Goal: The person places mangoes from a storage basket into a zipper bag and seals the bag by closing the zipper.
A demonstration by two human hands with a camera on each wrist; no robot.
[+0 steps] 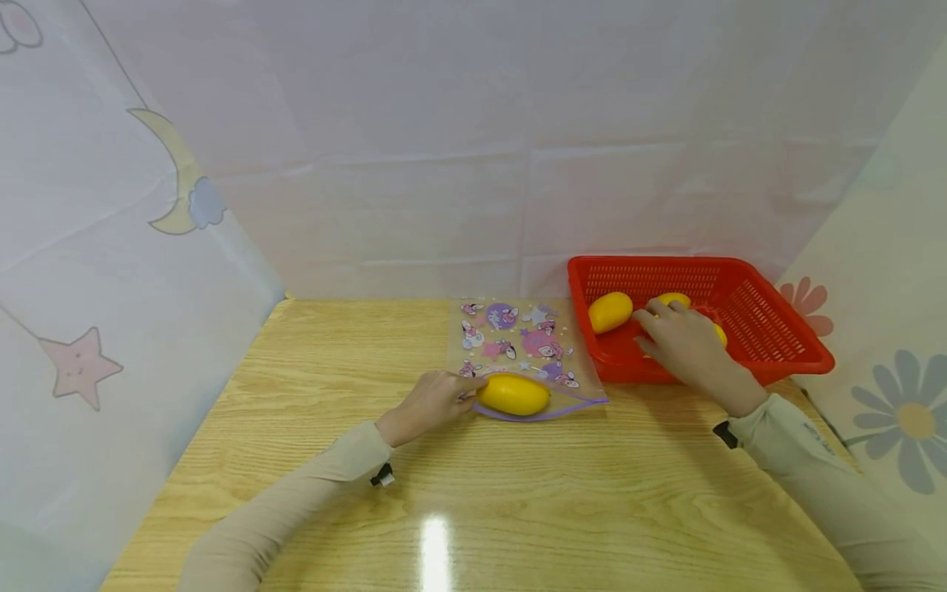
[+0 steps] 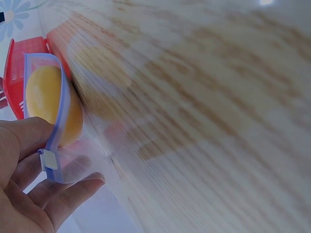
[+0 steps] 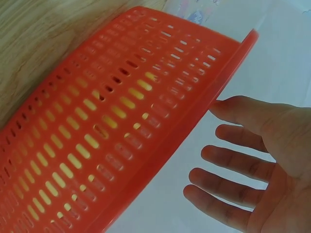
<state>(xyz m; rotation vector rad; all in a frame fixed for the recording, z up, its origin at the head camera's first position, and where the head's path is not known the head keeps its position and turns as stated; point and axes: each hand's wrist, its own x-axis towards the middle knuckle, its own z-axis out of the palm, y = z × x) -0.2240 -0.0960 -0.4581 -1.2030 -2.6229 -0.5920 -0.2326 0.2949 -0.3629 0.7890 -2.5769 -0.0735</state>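
Observation:
My left hand (image 1: 432,401) grips the left end of a clear zip bag (image 1: 528,339) printed with pink and purple cartoon figures. In the left wrist view, thumb and fingers hold its purple edge beside a white slider (image 2: 49,159). A yellow mango (image 1: 515,395) lies just inside the bag's mouth. Over the red basket (image 1: 769,325) is my right hand (image 1: 684,341), its fingers spread and loosely bent in the right wrist view. One mango (image 1: 611,312) sits at the basket's left; other yellow mangoes (image 1: 675,298) are partly hidden by that hand.
A light wooden table (image 1: 325,345) carries the bag and the basket, which stands at the back right. Pale patterned sheets (image 1: 414,205) rise behind the table and along both sides.

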